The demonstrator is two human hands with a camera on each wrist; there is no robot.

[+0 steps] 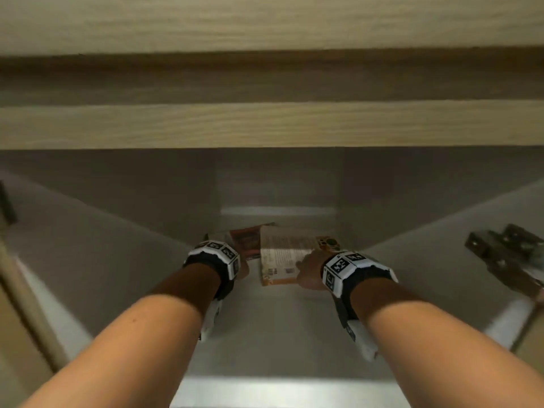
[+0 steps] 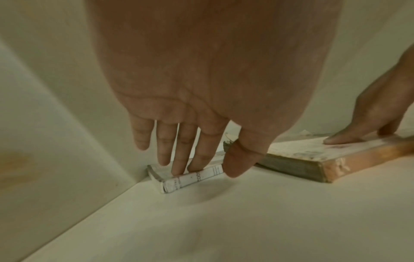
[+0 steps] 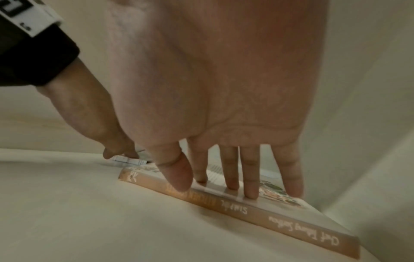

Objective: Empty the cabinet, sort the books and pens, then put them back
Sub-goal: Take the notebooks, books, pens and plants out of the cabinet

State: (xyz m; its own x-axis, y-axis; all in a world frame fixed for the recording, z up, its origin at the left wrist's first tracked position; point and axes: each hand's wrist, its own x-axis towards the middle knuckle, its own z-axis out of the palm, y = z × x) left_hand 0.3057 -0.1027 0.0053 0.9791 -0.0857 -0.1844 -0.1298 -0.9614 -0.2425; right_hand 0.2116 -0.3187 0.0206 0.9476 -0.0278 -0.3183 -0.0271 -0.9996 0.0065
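Two books lie flat at the back of the pale cabinet floor (image 1: 270, 325). My right hand (image 3: 212, 186) rests on the orange-spined book (image 3: 268, 216), straight fingers on its cover and thumb against the spine. In the head view this book (image 1: 282, 254) sits beside the right hand (image 1: 309, 272). My left hand (image 2: 201, 164) touches the small white-spined book (image 2: 195, 177) in the left back corner with straight fingers, thumb in front of the spine. The head view shows its reddish cover (image 1: 247, 240); the wrist band hides most of the left hand. No pens are visible.
Cabinet side walls close in left and right. A dark metal hinge (image 1: 506, 254) sticks out on the right wall and another (image 1: 6, 201) on the left. A wooden panel (image 1: 265, 125) runs across above the opening.
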